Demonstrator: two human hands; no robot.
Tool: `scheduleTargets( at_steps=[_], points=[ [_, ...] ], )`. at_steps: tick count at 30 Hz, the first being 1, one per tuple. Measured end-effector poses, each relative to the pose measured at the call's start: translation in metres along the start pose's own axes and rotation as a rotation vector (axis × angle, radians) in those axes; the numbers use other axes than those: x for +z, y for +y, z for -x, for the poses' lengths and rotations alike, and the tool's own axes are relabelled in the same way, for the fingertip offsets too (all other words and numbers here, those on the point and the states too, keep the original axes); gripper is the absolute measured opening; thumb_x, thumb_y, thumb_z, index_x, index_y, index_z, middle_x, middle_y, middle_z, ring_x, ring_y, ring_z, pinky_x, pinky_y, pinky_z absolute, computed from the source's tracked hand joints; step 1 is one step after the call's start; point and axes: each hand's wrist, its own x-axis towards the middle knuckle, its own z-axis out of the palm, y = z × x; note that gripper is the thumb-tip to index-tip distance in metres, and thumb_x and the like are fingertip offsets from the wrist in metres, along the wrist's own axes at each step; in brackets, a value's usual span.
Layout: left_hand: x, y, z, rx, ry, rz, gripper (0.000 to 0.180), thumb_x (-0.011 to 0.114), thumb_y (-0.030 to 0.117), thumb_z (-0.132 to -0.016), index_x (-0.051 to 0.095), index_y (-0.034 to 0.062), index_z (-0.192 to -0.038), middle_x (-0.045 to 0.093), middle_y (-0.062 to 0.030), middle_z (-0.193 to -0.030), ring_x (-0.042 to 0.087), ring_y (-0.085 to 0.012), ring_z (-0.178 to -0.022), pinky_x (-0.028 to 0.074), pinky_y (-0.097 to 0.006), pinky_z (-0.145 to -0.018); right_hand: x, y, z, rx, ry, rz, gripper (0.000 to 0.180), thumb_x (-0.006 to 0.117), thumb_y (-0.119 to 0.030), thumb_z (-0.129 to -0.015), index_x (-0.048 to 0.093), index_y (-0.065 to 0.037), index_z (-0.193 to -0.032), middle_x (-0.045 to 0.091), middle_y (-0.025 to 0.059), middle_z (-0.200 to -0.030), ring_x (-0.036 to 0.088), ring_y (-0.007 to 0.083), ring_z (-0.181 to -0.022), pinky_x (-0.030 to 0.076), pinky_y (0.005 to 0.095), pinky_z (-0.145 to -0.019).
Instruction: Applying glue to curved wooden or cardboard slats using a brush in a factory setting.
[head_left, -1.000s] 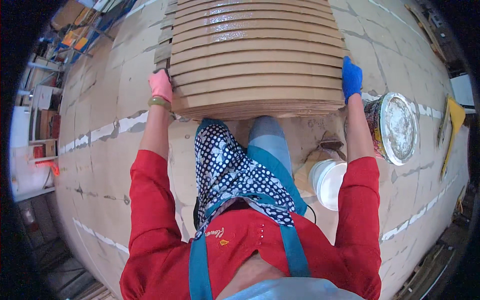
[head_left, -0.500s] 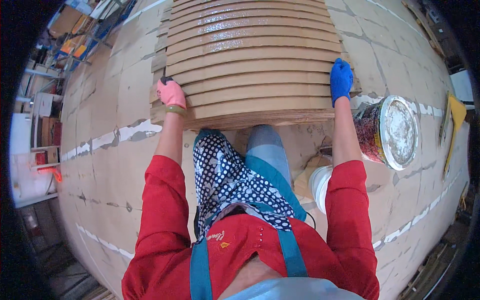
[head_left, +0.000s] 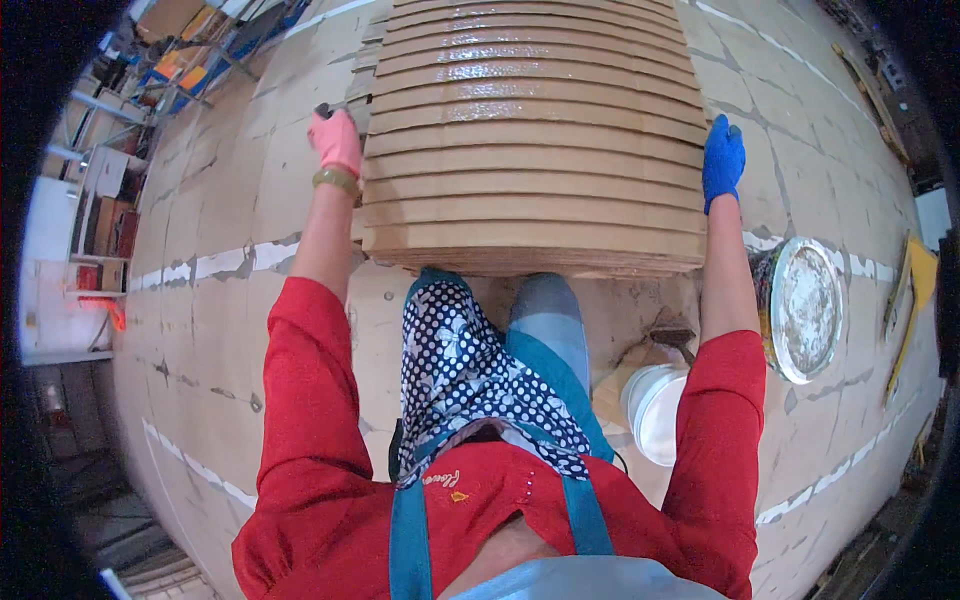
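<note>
A stack of brown cardboard sheets (head_left: 540,185) lies in front of my knees, its upper sheets fanned into overlapping strips with wet, shiny patches towards the far side. My left hand (head_left: 335,140), in a pink glove with dark fingertips, is just off the stack's left edge, fingers curled and nothing visible in them. Close against the right edge is my right hand (head_left: 723,165) in a blue glove, its fingers bent inward; I see no sheet between them.
A white bucket (head_left: 660,410) stands by my right forearm, with a brush (head_left: 675,338) near it. Farther right is a large tub with a smeared whitish top (head_left: 805,310). Shelving (head_left: 105,200) lines the left side. A yellow piece (head_left: 922,272) lies at the far right.
Both hands have moved outward from the stack's side edges, the left one coming clear of the cardboard. The view has shifted, so the stack sits slightly farther right and lower.
</note>
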Motion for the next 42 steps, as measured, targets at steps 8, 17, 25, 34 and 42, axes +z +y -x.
scheduleTargets(
  at_steps=[8,17,25,34,42],
  points=[
    [0.055,-0.042,-0.049,-0.037,-0.414,0.315,0.020,0.050,0.013,-0.075,0.057,-0.0014,-0.087,0.056,-0.0132,-0.065,0.058,-0.0252,-0.061,0.044,-0.038,-0.053,0.038,0.009,-0.002,-0.058,-0.073,0.168,0.055,0.047,-0.044,-0.084,0.050,0.004,-0.110,0.056,0.0257,-0.104,0.054,0.0400,-0.096,0.043,0.0446,-0.081],
    [0.066,-0.044,-0.041,0.009,-0.300,0.052,0.024,0.050,0.014,-0.076,0.057,-0.0075,-0.084,0.059,-0.0185,-0.071,0.058,-0.0282,-0.068,0.044,-0.037,-0.062,0.037,0.009,0.000,-0.041,0.002,0.143,0.055,0.047,-0.046,-0.083,0.051,0.003,-0.110,0.054,0.0265,-0.107,0.052,0.0398,-0.098,0.041,0.0451,-0.084],
    [0.072,-0.044,-0.032,0.385,0.060,-0.386,0.023,0.054,0.015,-0.076,0.058,-0.0063,-0.084,0.060,-0.0201,-0.072,0.057,-0.0284,-0.066,0.044,-0.037,-0.061,0.037,-0.006,0.003,0.027,-0.036,0.210,0.056,0.049,-0.045,-0.083,0.051,0.003,-0.112,0.054,0.0259,-0.109,0.051,0.0369,-0.104,0.041,0.0420,-0.087],
    [0.008,-0.081,-0.075,0.687,-0.466,-0.835,0.028,0.052,0.025,-0.078,0.061,-0.0013,-0.072,0.061,-0.0192,-0.070,0.058,-0.0293,-0.060,0.043,-0.038,-0.054,0.029,-0.024,0.008,0.132,0.000,0.190,0.050,0.049,-0.048,-0.081,0.062,0.001,-0.083,0.060,0.0244,-0.081,0.059,0.0387,-0.078,0.045,0.0450,-0.069],
    [0.030,-0.043,0.010,0.187,-0.038,-0.435,0.032,0.051,0.028,-0.079,0.060,-0.0014,-0.068,0.060,-0.0192,-0.069,0.058,-0.0281,-0.063,0.044,-0.037,-0.058,0.032,0.002,0.000,0.039,0.054,0.314,0.053,0.047,-0.051,-0.080,0.062,0.000,-0.076,0.060,0.0245,-0.079,0.059,0.0385,-0.077,0.045,0.0466,-0.068]
  ],
)
